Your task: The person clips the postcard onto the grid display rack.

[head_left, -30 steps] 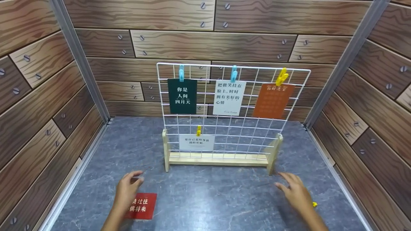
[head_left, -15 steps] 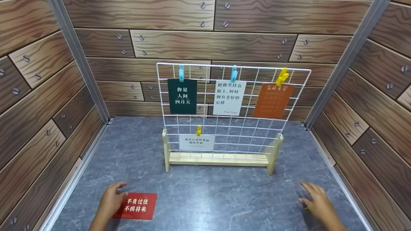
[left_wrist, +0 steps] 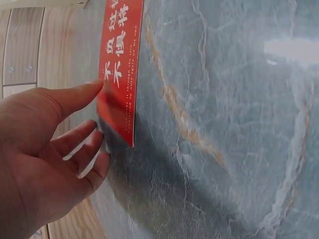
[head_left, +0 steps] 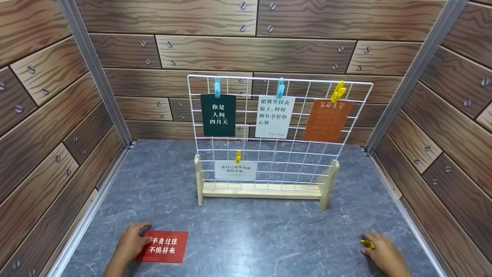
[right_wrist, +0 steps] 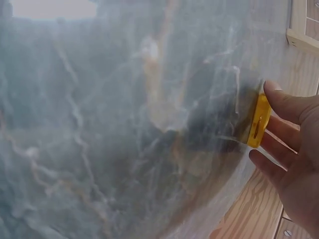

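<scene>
A red card (head_left: 168, 248) with white lettering lies flat on the table at the front left. My left hand (head_left: 130, 243) is at its left side; in the left wrist view the thumb reaches the card's edge and the other fingers curve loosely beside it. At the front right, my right hand (head_left: 385, 252) has its thumb and fingers about a small yellow clothespin (head_left: 368, 244). The right wrist view shows this clothespin (right_wrist: 259, 121) between thumb and fingers, close to the tabletop; the index finger is mostly hidden.
A white wire grid (head_left: 303, 152) in a wooden stand (head_left: 261, 191) stands behind the hands. Clothespins hold a dark green card (head_left: 219, 129), a white card (head_left: 273, 129), an orange card (head_left: 326, 123) and a smaller white card (head_left: 234, 175) on it. Wood-patterned walls (head_left: 253, 54) enclose the table.
Both hands have moved outward and down from near the stand. The left has come to the red card's left side; the right has reached the yellow clothespin and taken it between thumb and fingers.
</scene>
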Action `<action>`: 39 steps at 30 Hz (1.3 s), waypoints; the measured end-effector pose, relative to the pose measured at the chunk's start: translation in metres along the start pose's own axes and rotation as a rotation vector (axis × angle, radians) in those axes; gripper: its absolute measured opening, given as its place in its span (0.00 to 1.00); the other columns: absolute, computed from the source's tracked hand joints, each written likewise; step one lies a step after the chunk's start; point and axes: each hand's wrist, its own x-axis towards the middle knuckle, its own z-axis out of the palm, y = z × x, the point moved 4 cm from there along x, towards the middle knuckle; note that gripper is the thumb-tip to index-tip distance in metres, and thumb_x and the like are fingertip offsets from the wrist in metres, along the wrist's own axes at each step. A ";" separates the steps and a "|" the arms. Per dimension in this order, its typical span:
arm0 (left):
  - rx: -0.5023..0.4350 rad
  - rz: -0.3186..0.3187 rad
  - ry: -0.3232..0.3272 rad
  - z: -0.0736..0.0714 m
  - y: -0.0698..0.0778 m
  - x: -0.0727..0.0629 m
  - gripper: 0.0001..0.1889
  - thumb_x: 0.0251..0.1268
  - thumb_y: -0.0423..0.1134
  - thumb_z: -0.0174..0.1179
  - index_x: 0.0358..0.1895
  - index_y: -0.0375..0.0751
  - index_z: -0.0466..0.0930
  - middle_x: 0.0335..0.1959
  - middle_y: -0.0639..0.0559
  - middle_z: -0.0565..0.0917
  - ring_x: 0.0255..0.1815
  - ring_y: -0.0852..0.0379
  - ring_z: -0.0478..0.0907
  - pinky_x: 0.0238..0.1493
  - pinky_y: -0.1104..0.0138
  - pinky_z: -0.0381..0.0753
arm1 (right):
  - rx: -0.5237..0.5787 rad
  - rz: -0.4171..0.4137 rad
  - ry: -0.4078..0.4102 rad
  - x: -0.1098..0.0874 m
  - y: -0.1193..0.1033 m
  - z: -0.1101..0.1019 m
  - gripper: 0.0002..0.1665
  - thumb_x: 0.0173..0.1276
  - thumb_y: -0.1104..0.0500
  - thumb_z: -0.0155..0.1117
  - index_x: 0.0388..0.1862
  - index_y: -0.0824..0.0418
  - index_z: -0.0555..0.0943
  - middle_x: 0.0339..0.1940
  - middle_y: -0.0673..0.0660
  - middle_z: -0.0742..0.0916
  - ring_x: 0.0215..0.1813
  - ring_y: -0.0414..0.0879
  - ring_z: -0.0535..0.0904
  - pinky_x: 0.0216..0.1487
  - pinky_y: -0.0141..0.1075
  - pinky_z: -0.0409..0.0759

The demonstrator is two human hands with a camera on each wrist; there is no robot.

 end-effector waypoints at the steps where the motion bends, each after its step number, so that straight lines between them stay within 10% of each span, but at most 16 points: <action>1: 0.018 0.011 0.008 0.000 0.000 0.000 0.23 0.59 0.32 0.70 0.59 0.34 0.81 0.63 0.27 0.74 0.66 0.26 0.67 0.67 0.36 0.64 | -0.001 0.009 -0.023 0.000 0.000 0.001 0.31 0.60 0.57 0.75 0.58 0.73 0.79 0.56 0.75 0.82 0.59 0.73 0.76 0.58 0.65 0.74; 16: 0.054 0.073 0.045 0.002 -0.001 -0.003 0.19 0.57 0.29 0.68 0.54 0.36 0.84 0.58 0.31 0.79 0.62 0.28 0.72 0.65 0.37 0.67 | 0.068 0.079 -0.183 0.001 0.004 0.007 0.33 0.60 0.54 0.75 0.60 0.70 0.79 0.54 0.70 0.83 0.58 0.70 0.77 0.54 0.61 0.77; 39: -0.167 0.042 0.052 -0.005 0.001 -0.007 0.11 0.57 0.26 0.69 0.44 0.29 0.85 0.43 0.38 0.85 0.46 0.43 0.81 0.50 0.52 0.79 | -0.007 0.071 -0.120 -0.001 -0.003 0.006 0.23 0.58 0.52 0.77 0.50 0.61 0.85 0.46 0.61 0.84 0.50 0.64 0.80 0.47 0.60 0.79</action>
